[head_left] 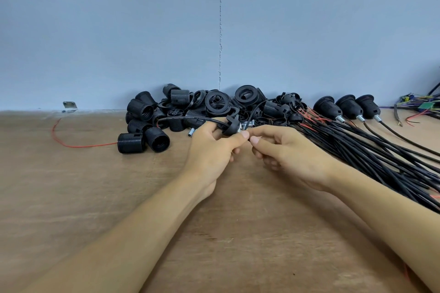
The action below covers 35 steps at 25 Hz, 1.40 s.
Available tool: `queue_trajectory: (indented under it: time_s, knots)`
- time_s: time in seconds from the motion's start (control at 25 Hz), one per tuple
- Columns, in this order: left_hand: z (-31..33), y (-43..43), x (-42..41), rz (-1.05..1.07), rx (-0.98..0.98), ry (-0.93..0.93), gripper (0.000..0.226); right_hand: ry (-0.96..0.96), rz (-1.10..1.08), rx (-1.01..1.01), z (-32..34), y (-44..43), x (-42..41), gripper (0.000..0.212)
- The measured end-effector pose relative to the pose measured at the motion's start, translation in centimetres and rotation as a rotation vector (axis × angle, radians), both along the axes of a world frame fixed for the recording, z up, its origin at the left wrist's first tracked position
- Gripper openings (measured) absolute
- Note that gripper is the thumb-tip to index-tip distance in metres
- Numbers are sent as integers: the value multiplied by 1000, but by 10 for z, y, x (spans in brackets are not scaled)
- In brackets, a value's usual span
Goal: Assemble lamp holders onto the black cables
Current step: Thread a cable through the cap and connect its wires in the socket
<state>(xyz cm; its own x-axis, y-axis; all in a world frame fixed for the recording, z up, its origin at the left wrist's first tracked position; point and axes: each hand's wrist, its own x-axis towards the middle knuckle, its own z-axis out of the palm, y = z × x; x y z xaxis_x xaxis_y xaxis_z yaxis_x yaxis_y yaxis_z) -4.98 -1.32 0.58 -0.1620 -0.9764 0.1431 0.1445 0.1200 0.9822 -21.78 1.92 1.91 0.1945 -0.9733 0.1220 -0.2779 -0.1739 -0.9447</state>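
Standing by the table, I saw the person's left hand curled round a black cap, thumb pressed on its near side and fingers wrapped behind. A black cable ran out of that grip to the left, just above the boards, and seemed to pass through the cap. The right hand was just beside it. Its thumb and forefinger were pinched together on the thin stretch of cable at the cap's right side (what sat between the fingertips was too small for me to make out), and the other fingers were curled under.

Behind the hands lay the heap of holder parts against the wall. The bundle of cables fanned out to the right, with three finished holders beyond it. A small metal tube lay near the left knuckles.

To my eye this was the threading step. Doing it well would mean holding the cap steady and square to the cable. It would also mean feeding in short pinches close to the hole so the cable would not buckle, and drawing a generous length through before reaching for the next part.
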Motion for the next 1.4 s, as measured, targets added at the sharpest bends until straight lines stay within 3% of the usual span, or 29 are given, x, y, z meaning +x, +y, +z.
queue_trajectory:
  time_s: [0.16, 0.32, 0.52, 0.68, 0.76, 0.88, 1.04, 1.4]
  knots:
    - [-1, 2, -7, 49, -10, 10, 18, 240, 11, -45, 11, -1, -20, 21]
    - [1, -9, 2, 174, 85, 147, 19, 693, -206, -199, 5, -8, -36, 20]
    - [-1, -8, 6, 134, 107, 254, 23, 980, -468, -180, -4, -13, -45, 19]
    - [0, -3, -1, 112, 122, 296, 19, 1063, -695, -342, 0, -13, -48, 19]
    - [-1, -2, -1, 91, 137, 321, 19, 1118, -758, -330, 1, -12, -51, 20]
    - [0, 0, -1, 60, 173, 363, 23, 1182, -778, -272, -1, -11, -53, 19]
    - [1, -1, 2, 56, 228, 390, 8, 1181, -820, -275, -3, -13, -54, 17]
    - [1, 1, 0, 89, 225, 305, 23, 1183, -839, -284, -7, -14, -59, 20]
